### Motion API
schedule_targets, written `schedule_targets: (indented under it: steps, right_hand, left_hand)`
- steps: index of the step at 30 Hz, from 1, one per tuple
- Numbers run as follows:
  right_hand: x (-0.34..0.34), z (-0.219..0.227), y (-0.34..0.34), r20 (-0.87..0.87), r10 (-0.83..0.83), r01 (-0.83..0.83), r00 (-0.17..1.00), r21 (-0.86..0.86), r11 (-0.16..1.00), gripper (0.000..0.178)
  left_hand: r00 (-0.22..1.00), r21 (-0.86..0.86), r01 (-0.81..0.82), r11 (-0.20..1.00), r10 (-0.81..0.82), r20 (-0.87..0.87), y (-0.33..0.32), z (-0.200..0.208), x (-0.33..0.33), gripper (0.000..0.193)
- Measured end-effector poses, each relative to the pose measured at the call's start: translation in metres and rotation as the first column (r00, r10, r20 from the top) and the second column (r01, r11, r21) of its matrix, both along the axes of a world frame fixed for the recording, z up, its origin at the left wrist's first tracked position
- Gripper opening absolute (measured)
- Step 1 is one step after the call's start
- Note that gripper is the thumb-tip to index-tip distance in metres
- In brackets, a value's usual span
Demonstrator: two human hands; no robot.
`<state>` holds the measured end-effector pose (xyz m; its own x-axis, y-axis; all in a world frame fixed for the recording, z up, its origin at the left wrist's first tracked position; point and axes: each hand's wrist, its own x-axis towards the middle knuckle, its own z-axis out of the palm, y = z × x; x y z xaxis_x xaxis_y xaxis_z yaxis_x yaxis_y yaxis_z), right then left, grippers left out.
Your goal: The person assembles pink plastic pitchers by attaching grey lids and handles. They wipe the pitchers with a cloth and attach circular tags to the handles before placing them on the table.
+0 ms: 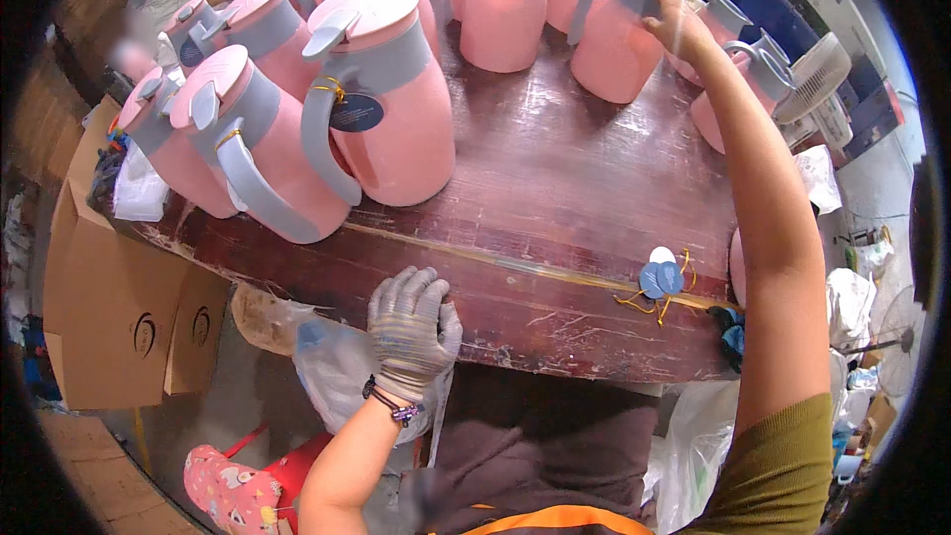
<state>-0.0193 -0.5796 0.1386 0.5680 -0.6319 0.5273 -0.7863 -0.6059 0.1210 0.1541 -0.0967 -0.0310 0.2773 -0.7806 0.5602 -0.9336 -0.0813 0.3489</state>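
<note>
My right hand (679,28) reaches to the far side of the table and grips the grey rim of a lidless pink jug (616,57). The jug stands on the dark red table (565,168), its grey handle on the left. My left hand (411,327), in a grey work glove, rests at the table's near edge, fingers laid over it and holding nothing. Beyond it stands a lidded pink jug (401,129) with a dark round tag on its grey handle. Another lidded jug (282,163) is just left of that.
More lidded jugs (260,25) crowd the left; open jugs (503,15) line the far and right sides. Round blue tags (662,277) with yellow cords lie near the front right. A cardboard box (119,287) stands left of the table, and plastic bags (342,367) hang below its edge.
</note>
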Motion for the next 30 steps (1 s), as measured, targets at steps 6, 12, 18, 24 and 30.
schedule_targets:
  steps: [6,12,18,24,30]
  right_hand:
    - [0.012,-0.028,0.099,0.333,0.138,-0.163,0.933,0.047,0.986,0.028]
    - [-0.064,-0.106,0.328,0.552,0.424,-0.511,0.718,0.005,0.859,0.023]
    - [-0.222,-0.132,0.454,0.421,0.582,-0.69,0.696,0.167,0.705,0.02]
    - [-0.483,-0.175,0.505,0.575,-0.705,0.458,0.416,0.537,0.708,0.022]
    - [-0.578,-0.326,0.604,-0.25,-0.882,0.579,0.4,0.815,0.032,0.028]
  left_hand:
    - [1.0,0.047,-0.018,0.999,0.018,0.003,0.007,0.001,0.006,0.027]
    - [0.347,-0.182,0.126,0.975,-0.216,-0.913,0.001,0.047,-0.041,0.037]
    - [-0.026,0.036,0.238,0.971,0.043,-0.999,0.066,0.042,-0.099,0.034]
    - [0.211,-0.09,0.329,0.94,-0.166,-0.963,0.093,0.045,-0.1,0.047]
    - [0.276,0.096,0.439,0.893,-0.033,-0.961,0.078,0.072,-0.176,0.04]
